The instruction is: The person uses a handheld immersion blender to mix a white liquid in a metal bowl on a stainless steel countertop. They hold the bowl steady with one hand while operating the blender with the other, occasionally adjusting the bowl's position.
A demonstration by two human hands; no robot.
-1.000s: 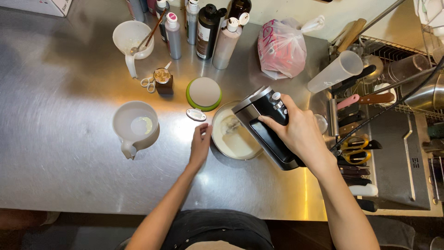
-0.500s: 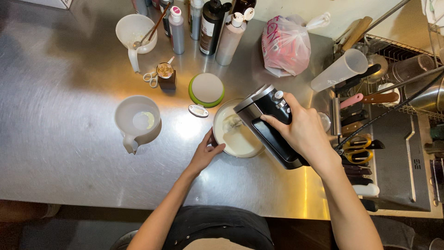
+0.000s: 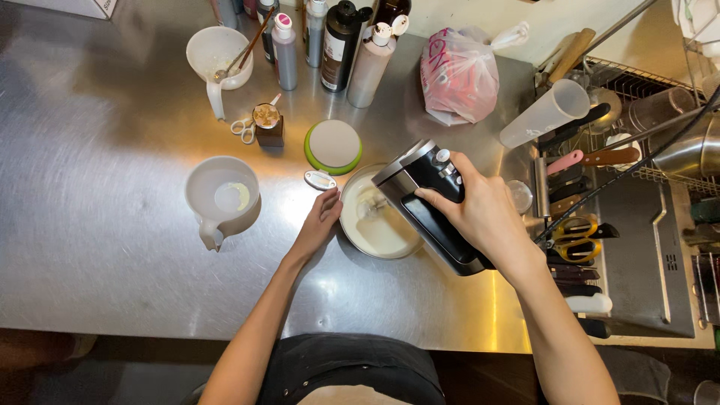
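Observation:
My right hand (image 3: 484,214) grips the handle of a black and silver hand mixer (image 3: 427,202) held over a round bowl (image 3: 375,225) of pale cream. The beaters dip into the cream near the bowl's middle. My left hand (image 3: 319,221) rests against the bowl's left rim, fingers curled on its side. A small oval white tag (image 3: 320,180) lies just above that hand.
A white measuring jug (image 3: 221,199) with a little cream stands left of the bowl. Behind are a green-rimmed lid (image 3: 334,145), a small brown cup (image 3: 268,124), scissors (image 3: 243,129), another white jug (image 3: 217,56), several bottles (image 3: 341,45) and a pink plastic bag (image 3: 459,75). A rack of knives and utensils (image 3: 585,225) lies to the right.
My left hand has slid from the bowl's upper left edge down to its left side. The mixer stays over the bowl.

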